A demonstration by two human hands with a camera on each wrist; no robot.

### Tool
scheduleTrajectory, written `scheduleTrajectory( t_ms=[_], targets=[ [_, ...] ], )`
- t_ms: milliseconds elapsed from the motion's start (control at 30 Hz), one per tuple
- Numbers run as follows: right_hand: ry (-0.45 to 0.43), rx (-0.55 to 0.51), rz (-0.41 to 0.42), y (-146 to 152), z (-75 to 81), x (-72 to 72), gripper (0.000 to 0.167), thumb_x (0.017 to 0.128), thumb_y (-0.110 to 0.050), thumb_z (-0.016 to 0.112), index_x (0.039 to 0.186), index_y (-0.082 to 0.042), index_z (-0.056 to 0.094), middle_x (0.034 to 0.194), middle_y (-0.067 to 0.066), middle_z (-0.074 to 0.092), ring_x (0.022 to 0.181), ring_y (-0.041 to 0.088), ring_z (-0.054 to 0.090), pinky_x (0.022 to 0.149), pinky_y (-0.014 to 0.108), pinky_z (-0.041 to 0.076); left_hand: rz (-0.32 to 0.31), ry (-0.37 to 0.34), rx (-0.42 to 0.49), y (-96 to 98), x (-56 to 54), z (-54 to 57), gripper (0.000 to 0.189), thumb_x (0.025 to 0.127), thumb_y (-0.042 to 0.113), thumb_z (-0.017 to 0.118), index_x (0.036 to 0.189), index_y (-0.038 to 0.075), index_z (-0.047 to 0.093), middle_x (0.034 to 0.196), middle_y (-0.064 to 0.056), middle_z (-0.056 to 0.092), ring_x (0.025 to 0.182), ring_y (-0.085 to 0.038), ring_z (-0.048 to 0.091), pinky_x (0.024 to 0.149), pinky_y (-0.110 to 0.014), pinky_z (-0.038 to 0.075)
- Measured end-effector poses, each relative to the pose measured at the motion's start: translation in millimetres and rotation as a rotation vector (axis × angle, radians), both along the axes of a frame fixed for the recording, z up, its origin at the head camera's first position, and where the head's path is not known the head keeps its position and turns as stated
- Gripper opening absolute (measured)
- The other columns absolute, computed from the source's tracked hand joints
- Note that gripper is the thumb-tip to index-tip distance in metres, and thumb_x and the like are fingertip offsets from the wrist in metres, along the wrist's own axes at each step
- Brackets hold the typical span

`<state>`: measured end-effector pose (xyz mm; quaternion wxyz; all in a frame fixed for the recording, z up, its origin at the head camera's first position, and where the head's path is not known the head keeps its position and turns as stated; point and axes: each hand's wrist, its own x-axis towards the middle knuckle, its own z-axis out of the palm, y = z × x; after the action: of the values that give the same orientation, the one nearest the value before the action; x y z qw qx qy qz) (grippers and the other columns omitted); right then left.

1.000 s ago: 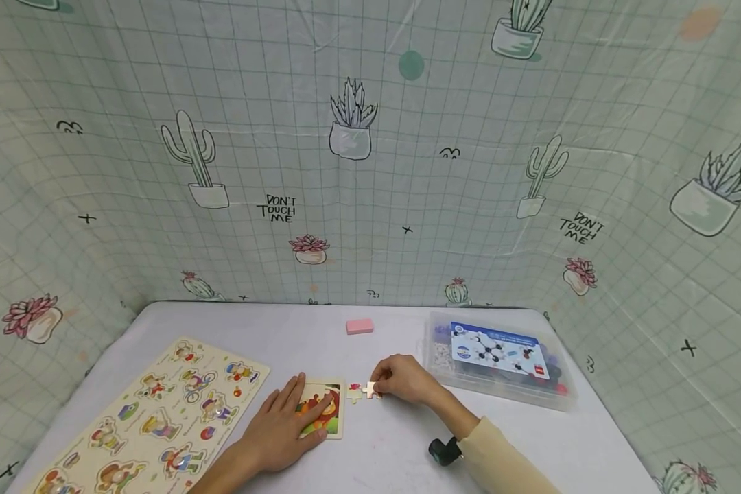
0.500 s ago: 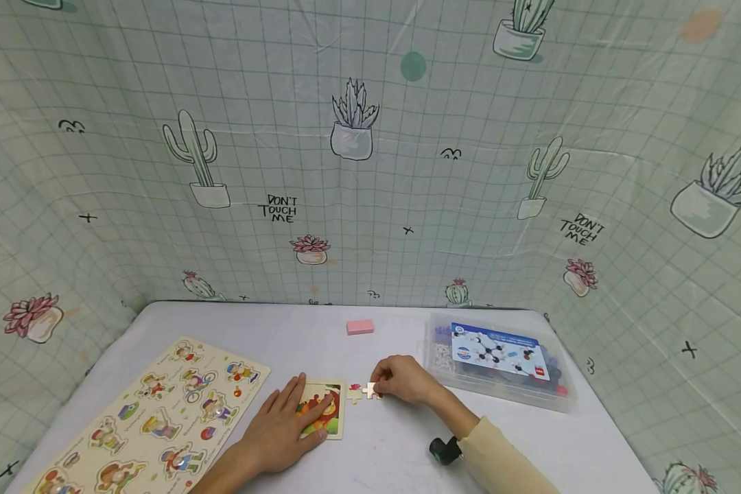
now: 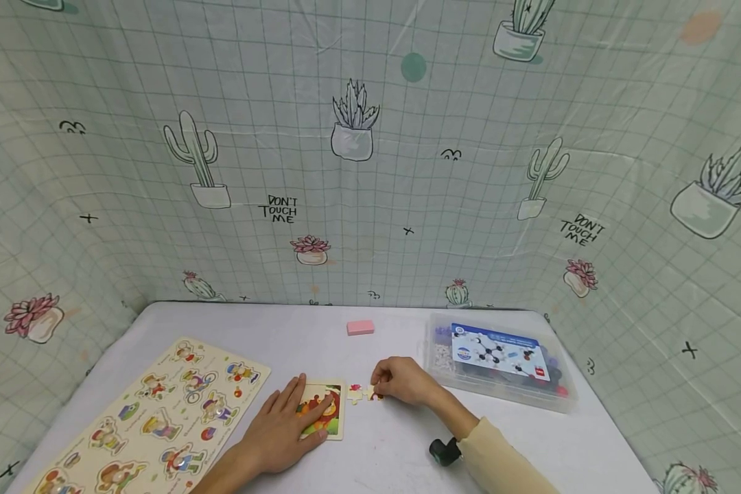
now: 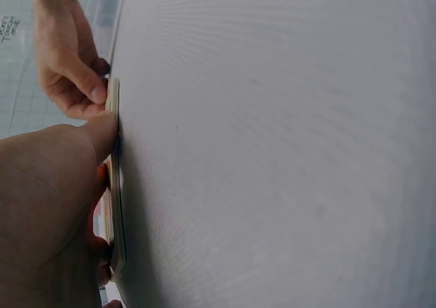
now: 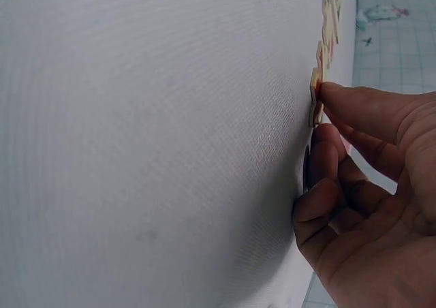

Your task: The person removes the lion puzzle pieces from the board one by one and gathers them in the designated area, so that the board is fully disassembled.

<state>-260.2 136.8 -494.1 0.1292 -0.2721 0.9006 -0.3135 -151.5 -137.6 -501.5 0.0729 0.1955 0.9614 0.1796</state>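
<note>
My left hand (image 3: 278, 425) lies with fingers spread over a small square jigsaw puzzle (image 3: 338, 429) with a lion picture, covering its left part. In the left wrist view, the thumb runs along the edge of the puzzle board (image 4: 117, 219). My right hand (image 3: 406, 381) pinches a small jigsaw piece (image 3: 375, 393) between thumb and fingers, low over the table. Its printed colours show, and its right end is hidden under the fingertips. Between this piece and the puzzle lies another pale piece (image 3: 355, 393) with a red print. In the right wrist view, the thumb presses the piece (image 5: 315, 97) edge.
A large wooden board (image 3: 138, 412) with picture pieces lies at the left. A pink block (image 3: 360, 327) sits toward the back. A clear plastic case (image 3: 500, 391) with a blue label stands at the back right. A dark cylindrical object (image 3: 443, 451) lies near the right forearm.
The jigsaw piece at my right fingertips showed a pale, shiny face before; now its printed colours show. The right hand has shifted very slightly toward me. The left hand stays in place.
</note>
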Motion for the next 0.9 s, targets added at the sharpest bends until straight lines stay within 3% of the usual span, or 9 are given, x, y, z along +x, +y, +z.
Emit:
scheduleTrajectory(
  t_ms=[567, 900],
  targets=[
    [0.007, 0.021, -0.008, -1.0, 1.5, 2.6, 0.003, 0.090, -0.010, 0.072, 0.090, -0.010, 0.069, 0.073, -0.007, 0.056, 0.068, 0.007, 0.049, 0.061, 0.022, 0.039, 0.007, 0.003, 0.001, 1.7, 2.7, 3.2, 0.060, 0.099, 0.059, 0.049, 0.153, 0.033, 0.045, 0.165, -0.023, 0.017, 0.153, -0.039, 0.015, 0.116, -0.064, 0.020],
    [0.008, 0.023, -0.014, -1.0, 0.7, 2.7, 0.004, 0.090, -0.011, 0.072, 0.090, -0.009, 0.069, 0.073, -0.008, 0.057, 0.067, 0.006, 0.050, 0.061, 0.022, 0.040, 0.004, 0.022, 0.013, 0.5, 0.4, -1.7, 0.060, 0.099, 0.059, 0.049, 0.153, 0.033, 0.044, 0.164, -0.024, 0.018, 0.152, -0.041, 0.015, 0.116, -0.066, 0.018]
  ],
)
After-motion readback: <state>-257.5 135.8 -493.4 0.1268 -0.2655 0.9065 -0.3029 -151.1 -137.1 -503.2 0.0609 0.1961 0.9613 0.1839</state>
